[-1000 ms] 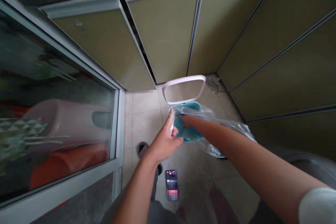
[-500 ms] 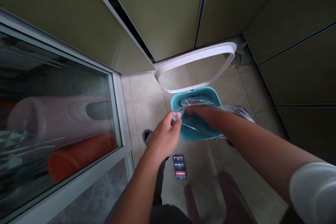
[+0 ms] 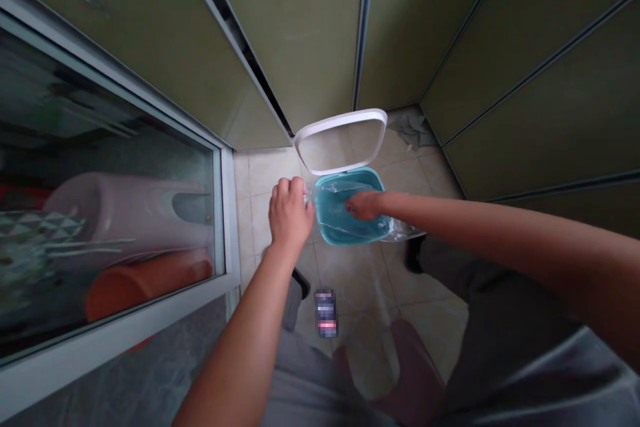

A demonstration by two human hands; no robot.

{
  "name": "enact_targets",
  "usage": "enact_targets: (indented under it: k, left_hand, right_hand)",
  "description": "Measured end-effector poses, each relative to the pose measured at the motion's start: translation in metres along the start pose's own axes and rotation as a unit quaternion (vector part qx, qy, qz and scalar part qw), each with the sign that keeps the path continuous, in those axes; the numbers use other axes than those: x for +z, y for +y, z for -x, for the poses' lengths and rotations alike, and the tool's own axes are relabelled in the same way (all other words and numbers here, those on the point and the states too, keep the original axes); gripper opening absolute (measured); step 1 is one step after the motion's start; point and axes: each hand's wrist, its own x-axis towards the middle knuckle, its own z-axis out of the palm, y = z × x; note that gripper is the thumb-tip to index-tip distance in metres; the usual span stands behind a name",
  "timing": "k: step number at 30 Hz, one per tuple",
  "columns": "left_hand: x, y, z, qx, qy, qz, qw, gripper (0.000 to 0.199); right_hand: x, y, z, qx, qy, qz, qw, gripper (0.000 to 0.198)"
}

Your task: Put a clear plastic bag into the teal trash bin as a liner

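A teal trash bin (image 3: 327, 235) stands on the floor with a clear plastic bag (image 3: 403, 229) spread over and inside its opening. The bag hangs out past the bin's right side. At the left rim, my left hand (image 3: 291, 213) pinches the bag's edge between closed fingers. My right hand (image 3: 365, 204) reaches in from the right over the bin's mouth, fingers curled; whether they grip any plastic is hidden. Behind the opening, the bin's white ring-shaped rim (image 3: 343, 121) is tipped up.
A phone-like item with a blurred surface (image 3: 327, 313) lies on the tiled floor (image 3: 350, 273). Purplish legs of a low stool (image 3: 415, 360) are below. Cabinets (image 3: 310, 27) rise behind; a glass door (image 3: 227, 213) stands left. Grey cloth (image 3: 415, 128) lies in the far corner.
My left hand has moved left, drawing the bag's edge past the left rim. My right hand has lifted from deep inside the bin and shows more. The view has pulled back.
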Motion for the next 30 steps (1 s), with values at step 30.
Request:
enact_targets:
  k: [30]
  left_hand:
    - [0.075,-0.049,0.061,0.097,-0.208,-0.044,0.972,0.018]
  right_hand:
    - [0.022,0.099,0.125,0.034,0.150,0.261,0.953,0.027]
